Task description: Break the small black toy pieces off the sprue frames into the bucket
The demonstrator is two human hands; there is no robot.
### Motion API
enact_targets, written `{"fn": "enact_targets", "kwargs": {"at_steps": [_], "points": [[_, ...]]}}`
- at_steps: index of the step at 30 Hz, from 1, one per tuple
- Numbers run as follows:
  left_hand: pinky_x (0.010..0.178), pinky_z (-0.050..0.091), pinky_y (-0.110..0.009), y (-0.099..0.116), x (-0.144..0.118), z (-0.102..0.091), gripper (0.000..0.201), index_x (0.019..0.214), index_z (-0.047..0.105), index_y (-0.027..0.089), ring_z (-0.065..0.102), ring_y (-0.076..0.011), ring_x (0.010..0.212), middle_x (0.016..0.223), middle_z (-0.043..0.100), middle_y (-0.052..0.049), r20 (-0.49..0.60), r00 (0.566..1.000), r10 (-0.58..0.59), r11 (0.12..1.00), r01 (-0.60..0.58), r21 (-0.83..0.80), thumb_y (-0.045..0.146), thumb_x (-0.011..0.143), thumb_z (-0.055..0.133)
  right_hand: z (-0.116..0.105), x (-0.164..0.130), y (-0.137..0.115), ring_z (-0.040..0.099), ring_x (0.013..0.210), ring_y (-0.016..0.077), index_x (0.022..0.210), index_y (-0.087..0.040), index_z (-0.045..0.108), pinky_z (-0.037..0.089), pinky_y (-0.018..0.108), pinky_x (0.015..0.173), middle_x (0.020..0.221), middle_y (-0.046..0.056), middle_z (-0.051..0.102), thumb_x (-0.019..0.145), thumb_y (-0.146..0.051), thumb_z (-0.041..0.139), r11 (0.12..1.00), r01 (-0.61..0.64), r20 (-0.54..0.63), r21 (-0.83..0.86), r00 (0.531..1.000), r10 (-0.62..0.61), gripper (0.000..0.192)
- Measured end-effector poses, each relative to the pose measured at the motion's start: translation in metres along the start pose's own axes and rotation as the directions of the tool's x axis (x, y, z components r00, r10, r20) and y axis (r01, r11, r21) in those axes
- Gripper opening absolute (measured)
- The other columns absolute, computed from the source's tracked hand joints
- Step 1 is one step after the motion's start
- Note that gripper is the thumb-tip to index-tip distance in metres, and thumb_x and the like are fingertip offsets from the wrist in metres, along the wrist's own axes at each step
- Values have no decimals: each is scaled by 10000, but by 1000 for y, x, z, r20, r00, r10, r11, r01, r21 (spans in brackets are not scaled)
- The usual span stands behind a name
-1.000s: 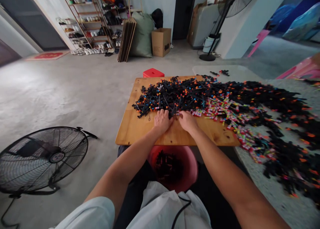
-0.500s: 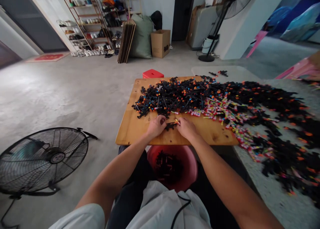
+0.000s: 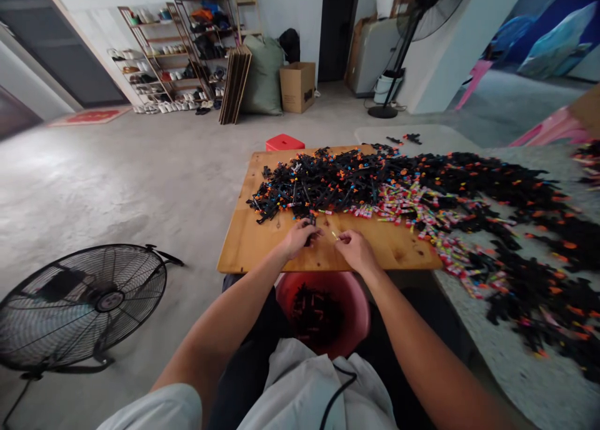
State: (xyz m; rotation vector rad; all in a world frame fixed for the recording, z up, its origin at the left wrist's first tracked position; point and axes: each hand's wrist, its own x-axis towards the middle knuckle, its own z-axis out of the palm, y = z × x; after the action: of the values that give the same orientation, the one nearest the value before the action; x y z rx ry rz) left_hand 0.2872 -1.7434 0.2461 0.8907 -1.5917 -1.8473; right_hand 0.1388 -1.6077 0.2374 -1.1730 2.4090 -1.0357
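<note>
Over the wooden tabletop [image 3: 257, 249], my left hand [image 3: 297, 237] is closed around a small black toy gun [image 3: 311, 221], mostly hidden by the fingers. My right hand [image 3: 355, 249] pinches a thin yellowish tube [image 3: 334, 235] a short way to the right of it. Just beyond both hands lies a heap of black toy guns [image 3: 328, 174] with orange and blue bits. Bright red, yellow and white printed tubes [image 3: 407, 202] lie scattered along its right front side.
Below the table edge, a pink basin [image 3: 360, 308] between my legs holds dark pieces. A speckled grey surface [image 3: 529, 380] adjoins on the right, bearing more toys. A floor fan [image 3: 110, 300] stands at left, and a red stool [image 3: 285, 142] sits behind the table.
My hands have moved apart slightly. The toy gun that lay between them has turned up into my left hand, and the tube in my right hand is now away from it.
</note>
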Motion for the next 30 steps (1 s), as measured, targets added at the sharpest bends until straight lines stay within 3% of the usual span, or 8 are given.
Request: {"fn": "enact_targets", "kwargs": {"at_steps": [3, 5, 8, 12, 19, 23, 30], "points": [[481, 370, -223, 7, -4, 2, 220, 793, 601, 197, 557, -123, 562, 699, 648, -23, -28, 993, -112, 884, 86, -460, 373, 824, 730, 3, -16, -2, 569, 587, 160, 928, -217, 667, 480, 288, 578, 731, -16, 646, 853, -400, 695, 892, -77, 8, 445, 997, 83, 200], [423, 275, -209, 10, -6, 8, 230, 792, 588, 194, 494, -96, 500, 661, 616, -3, -69, 992, -107, 825, 49, -563, 378, 831, 721, 9, -31, -10, 458, 473, 122, 923, -238, 616, 429, 269, 470, 662, -62, 579, 846, -466, 704, 727, -102, 68, 679, 995, 76, 256], [397, 211, -202, 12, -10, 22, 233, 824, 603, 192, 413, -69, 444, 636, 593, 22, -151, 987, -49, 824, -45, -564, 398, 861, 706, 20, -50, -28, 489, 478, 114, 907, -252, 550, 460, 258, 459, 669, -69, 602, 821, -441, 752, 523, -99, 115, 847, 993, 2, 290], [410, 292, -189, 17, -21, 40, 260, 893, 630, 196, 440, -68, 457, 668, 616, 35, -232, 972, 29, 843, -149, -516, 451, 916, 672, 28, -60, -42, 587, 547, 128, 946, -248, 552, 494, 248, 487, 739, -37, 685, 822, -421, 783, 418, -79, 91, 905, 996, -8, 314], [406, 340, -186, 28, -40, 56, 355, 964, 652, 194, 466, -70, 444, 710, 642, 30, -258, 966, -37, 862, -100, -497, 548, 970, 634, 26, -60, -38, 638, 593, 127, 998, -251, 595, 522, 240, 525, 805, -15, 738, 818, -440, 829, 316, -64, 74, 947, 997, -19, 350], [452, 394, -186, 32, -41, 59, 338, 932, 642, 188, 507, -83, 492, 694, 625, 24, -276, 961, -2, 858, -140, -495, 514, 1007, 597, 23, -61, -41, 634, 573, 128, 976, -254, 591, 517, 238, 513, 764, -28, 725, 794, -447, 852, 286, -38, 41, 957, 999, -4, 372], [422, 358, -203, 33, -44, 60, 379, 966, 623, 192, 451, -82, 445, 702, 626, 24, -257, 966, 31, 888, -144, -436, 562, 1013, 556, 22, -62, -43, 643, 563, 132, 956, -242, 617, 531, 249, 531, 713, -33, 717, 787, -433, 864, 259, -31, 38, 965, 999, -21, 355]]}}
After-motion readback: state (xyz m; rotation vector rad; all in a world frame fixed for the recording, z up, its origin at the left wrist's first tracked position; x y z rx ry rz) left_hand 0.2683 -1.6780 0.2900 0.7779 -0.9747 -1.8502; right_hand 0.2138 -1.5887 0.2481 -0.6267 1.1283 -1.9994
